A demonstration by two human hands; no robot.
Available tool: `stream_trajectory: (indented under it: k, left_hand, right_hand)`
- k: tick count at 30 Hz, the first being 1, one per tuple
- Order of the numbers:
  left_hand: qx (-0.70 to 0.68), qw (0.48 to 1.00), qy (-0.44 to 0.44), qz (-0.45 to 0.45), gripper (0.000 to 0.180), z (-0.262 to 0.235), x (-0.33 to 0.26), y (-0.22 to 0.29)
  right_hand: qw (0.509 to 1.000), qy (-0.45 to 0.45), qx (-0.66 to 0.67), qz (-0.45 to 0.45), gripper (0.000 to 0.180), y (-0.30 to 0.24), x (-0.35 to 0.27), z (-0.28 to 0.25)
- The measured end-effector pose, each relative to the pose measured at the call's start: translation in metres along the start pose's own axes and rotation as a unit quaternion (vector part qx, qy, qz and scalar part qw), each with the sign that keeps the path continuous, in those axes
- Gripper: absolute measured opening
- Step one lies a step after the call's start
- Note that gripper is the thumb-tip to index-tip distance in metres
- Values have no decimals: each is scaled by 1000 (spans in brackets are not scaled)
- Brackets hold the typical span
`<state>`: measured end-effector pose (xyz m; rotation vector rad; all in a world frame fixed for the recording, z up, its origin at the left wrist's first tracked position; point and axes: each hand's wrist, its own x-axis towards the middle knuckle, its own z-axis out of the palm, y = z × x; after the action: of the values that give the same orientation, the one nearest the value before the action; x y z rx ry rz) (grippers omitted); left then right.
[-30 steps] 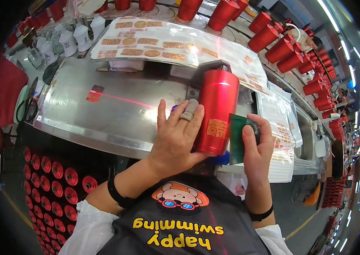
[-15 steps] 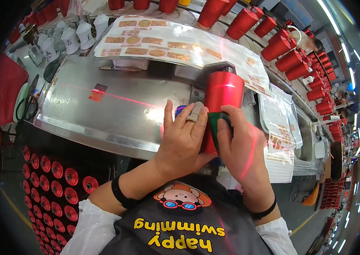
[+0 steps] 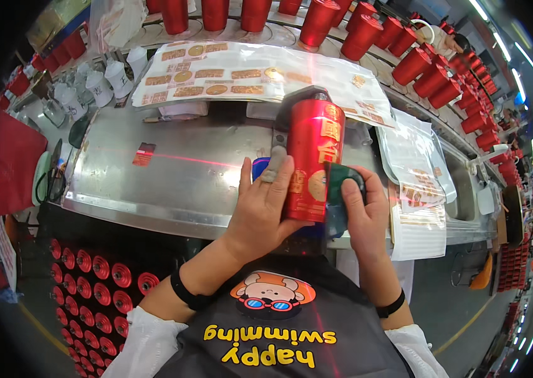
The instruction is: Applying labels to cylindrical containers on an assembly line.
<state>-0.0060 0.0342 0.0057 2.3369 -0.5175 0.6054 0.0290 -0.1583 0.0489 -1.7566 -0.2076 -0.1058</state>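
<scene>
A glossy red bottle point(image 3: 306, 176) with gold lettering and a round gold emblem lies on its side, its neck pointing away, in a dark holder point(image 3: 286, 116). My left hand point(image 3: 260, 205) rests along its left side, fingers stretched and apart, the thumb touching the near end. Grey wraps point(image 3: 273, 165) cover a fingertip or two of that hand. Something blue point(image 3: 259, 167) shows behind those fingers. In my right hand point(image 3: 368, 214) is a dark green flat scraper point(image 3: 338, 198), gripped between thumb and fingers, its edge at the bottle's right side.
Sheets of gold decals point(image 3: 216, 79) lie behind the metal worktop point(image 3: 172, 135), where a small red-brown decal piece point(image 3: 144, 154) sits. Red bottles point(image 3: 254, 14) line a conveyor beyond. White bottles point(image 3: 117, 77) and scissors point(image 3: 54, 167) are left; a sink point(image 3: 463, 195) is right. Red-capped items point(image 3: 93, 283) stand below left.
The bottle has turned, so its gold lettering now faces up where plain red showed. My right hand and the scraper have shifted right, off the bottle's middle. The view has shifted slightly.
</scene>
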Motion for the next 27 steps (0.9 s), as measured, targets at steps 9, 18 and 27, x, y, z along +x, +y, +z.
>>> stream_trajectory:
  k: [9,18,27]
  left_hand:
    - [43,998,9,34,101,-2,8,7]
    - [8,999,16,38,98,3,5,5]
    - [0,1000,1,25,95,2,7,5]
  right_hand:
    - [989,23,143,23,26,17,0,7]
    - [982,30,177,67,28,64,-8,-2]
    - [982,28,188,19,29,36,-9,5]
